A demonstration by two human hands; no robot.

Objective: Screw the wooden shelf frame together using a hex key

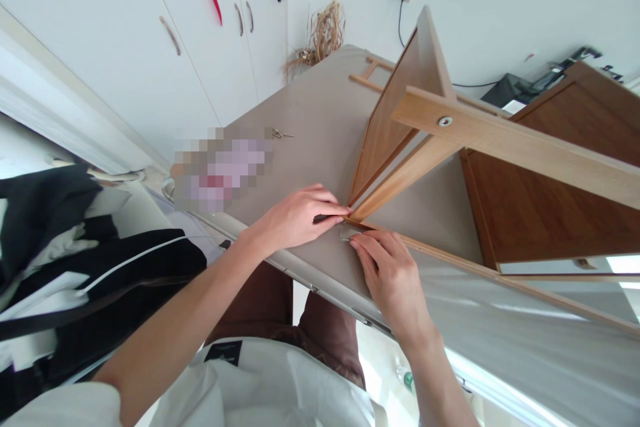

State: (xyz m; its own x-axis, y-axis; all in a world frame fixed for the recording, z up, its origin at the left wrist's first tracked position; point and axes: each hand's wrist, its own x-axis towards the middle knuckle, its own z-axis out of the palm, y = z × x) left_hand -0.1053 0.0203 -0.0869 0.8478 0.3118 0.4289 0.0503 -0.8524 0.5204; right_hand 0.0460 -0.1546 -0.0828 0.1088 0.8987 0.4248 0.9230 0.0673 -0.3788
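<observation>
A wooden frame with panels (395,127) stands tilted on the beige table, its slats meeting in a low corner near me. At that corner my left hand (307,217) is closed, thumb and fingertips pinching the wood. Between the thumb and fingers of my right hand (393,267) is a thin L-shaped hex key (343,233), its bent end near the lower rail (425,248). The key's tip is too small to tell whether it sits in a screw. On the upper rail a round metal fastener (445,121) shows.
Several small screws (283,134) lie on the beige table (310,113), beside a blurred-out patch. A small wooden piece (367,77) rests at the far side. Dark clothes (150,267) are piled at left. White cabinets (115,33) stand behind.
</observation>
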